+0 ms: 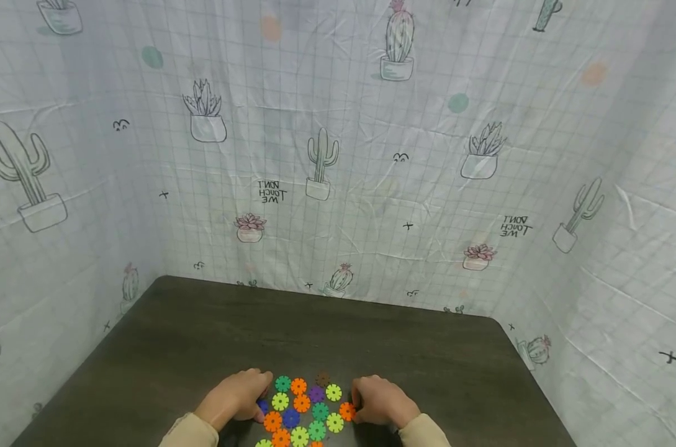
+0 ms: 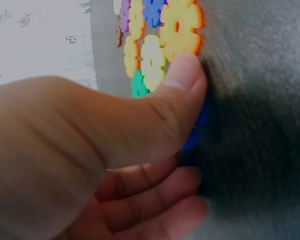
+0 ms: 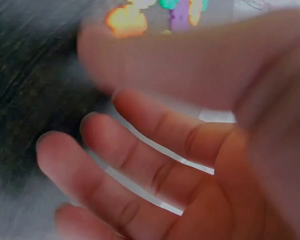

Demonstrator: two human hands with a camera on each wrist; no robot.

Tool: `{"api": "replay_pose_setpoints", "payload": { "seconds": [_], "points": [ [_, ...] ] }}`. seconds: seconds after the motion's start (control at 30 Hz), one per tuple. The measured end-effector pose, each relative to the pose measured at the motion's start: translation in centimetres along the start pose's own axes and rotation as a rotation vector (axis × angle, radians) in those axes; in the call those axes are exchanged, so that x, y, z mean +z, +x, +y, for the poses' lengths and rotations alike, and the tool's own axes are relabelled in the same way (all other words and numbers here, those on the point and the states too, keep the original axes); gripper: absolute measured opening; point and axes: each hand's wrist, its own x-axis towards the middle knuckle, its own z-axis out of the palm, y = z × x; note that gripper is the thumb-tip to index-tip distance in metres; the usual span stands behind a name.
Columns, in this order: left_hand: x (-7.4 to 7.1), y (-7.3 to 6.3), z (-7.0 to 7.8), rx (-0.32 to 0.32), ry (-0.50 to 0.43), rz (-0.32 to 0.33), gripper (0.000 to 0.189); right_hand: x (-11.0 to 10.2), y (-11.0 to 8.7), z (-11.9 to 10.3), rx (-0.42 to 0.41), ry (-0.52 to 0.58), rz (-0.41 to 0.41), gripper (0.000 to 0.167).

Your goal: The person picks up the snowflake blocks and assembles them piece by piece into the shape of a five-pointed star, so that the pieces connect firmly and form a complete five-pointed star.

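A dark, wood-grained desk point(image 1: 416, 347) with rounded far corners supported a loose cluster of flat, notched, multicoloured plastic discs point(image 1: 305, 406). White grid-printed fabric sheeting point(image 1: 360, 136) (bearing potted cacti and mirrored lettering) enclosed the desk on three sides. The left hand point(image 1: 237, 396), relaxed and released, flanked the cluster, partly covering a blue disc point(image 1: 264, 406). The right hand point(image 1: 383, 400), likewise released, flanked the opposite side beside an orange disc point(image 1: 346, 410).

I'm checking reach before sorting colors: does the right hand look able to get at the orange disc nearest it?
Probably yes: the right hand is right beside that orange disc, no other disc shows between them, and its fingers seem to hold nothing.
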Motion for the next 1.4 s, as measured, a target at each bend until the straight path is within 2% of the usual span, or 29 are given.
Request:
{"api": "replay_pose_setpoints", "payload": {
  "seconds": [0.13,0.23,0.37,0.43,0.47,0.57,0.73,0.83,0.93,1.0,1.1,1.23,1.4],
  "points": [
    [-2.7,-3.4,3.5,-0.003,-0.045,0.036,0.032,0.3,0.1,0.2,-0.055,0.051,0.008,0.025],
    [-5.3,-6.0,6.5,0.061,-0.097,0.131,0.02,0.8,0.4,0.2,-0.115,0.101,0.039,0.022],
    [-6.1,-6.2,7.3,0.257,-0.223,0.309,0.003,1.0,0.7,0.2,-0.141,0.116,0.053,0.02],
    [-6.7,-6.4,8.1,0.318,-0.308,0.376,0.01,0.8,0.5,0.1,-0.153,0.117,0.059,0.021],
    [-7.0,-6.6,8.6,0.329,-0.352,0.4,0.014,0.6,0.4,0.0,-0.167,0.129,0.071,0.02],
    [-7.8,-7.2,10.3,0.314,-0.517,0.442,0.024,-0.1,0.0,-0.7,-0.247,0.216,0.161,0.017],
    [-8.9,-8.0,12.4,0.262,-0.779,0.494,0.026,-1.3,-1.0,-2.9,-0.418,0.418,0.486,0.003],
    [-9.1,-8.2,13.1,0.269,-0.85,0.522,0.022,-1.9,-1.7,-4.3,-0.497,0.528,0.689,0.008],
    [-9.1,-8.1,13.6,0.271,-0.858,0.542,0.02,-2.3,-2.4,-5.4,-0.565,0.593,0.812,0.012],
    [-9.0,-8.1,13.8,0.263,-0.848,0.551,0.02,-2.4,-2.7,-5.8,-0.591,0.604,0.84,0.013],
    [-9.0,-8.1,14.1,0.256,-0.832,0.569,0.02,-2.5,-3.0,-6.1,-0.604,0.581,0.842,0.013],
    [-9.1,-7.8,14.3,0.248,-0.857,0.584,0.019,-2.4,-3.0,-6.3,-0.603,0.538,0.853,0.014],
    [-9.1,-7.7,14.4,0.232,-0.887,0.592,0.017,-2.1,-2.8,-6.3,-0.641,0.472,0.893,0.019]
  ]
}}
